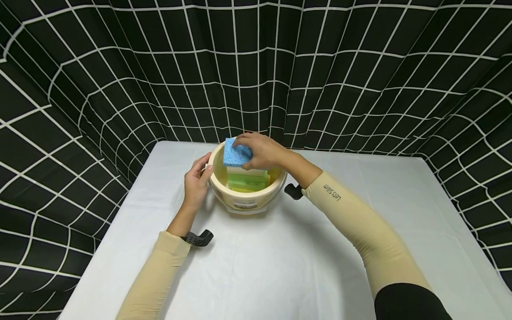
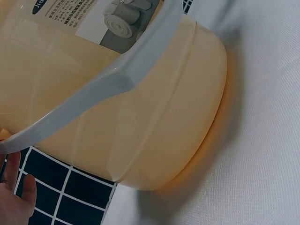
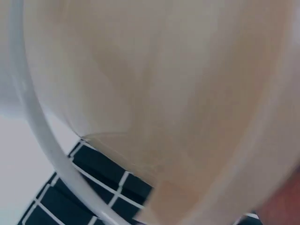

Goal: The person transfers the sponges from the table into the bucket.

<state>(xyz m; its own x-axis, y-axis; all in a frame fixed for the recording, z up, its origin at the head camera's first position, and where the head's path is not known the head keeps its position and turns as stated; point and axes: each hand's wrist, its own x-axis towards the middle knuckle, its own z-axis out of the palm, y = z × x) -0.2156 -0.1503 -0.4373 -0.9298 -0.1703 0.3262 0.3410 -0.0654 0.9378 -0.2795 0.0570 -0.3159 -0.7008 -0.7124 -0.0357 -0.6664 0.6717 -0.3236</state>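
A cream plastic bucket (image 1: 244, 201) with a grey handle (image 2: 93, 89) stands on the white table (image 1: 280, 262). Inside it sit stacked sponges, green and yellow (image 1: 248, 181). My right hand (image 1: 262, 151) grips a blue sponge (image 1: 236, 153) over the bucket's mouth, fingers on top and thumb at its lower edge. My left hand (image 1: 197, 180) holds the bucket's left rim, thumb up at the edge. The left wrist view fills with the bucket's side (image 2: 154, 126); the right wrist view shows its wall (image 3: 164, 93) very close and blurred.
A black curtain with a white grid (image 1: 256, 66) hangs behind and on both sides of the table. White tabletop lies in front of the bucket and to its right. Black wrist mounts (image 1: 198, 238) sit on both forearms.
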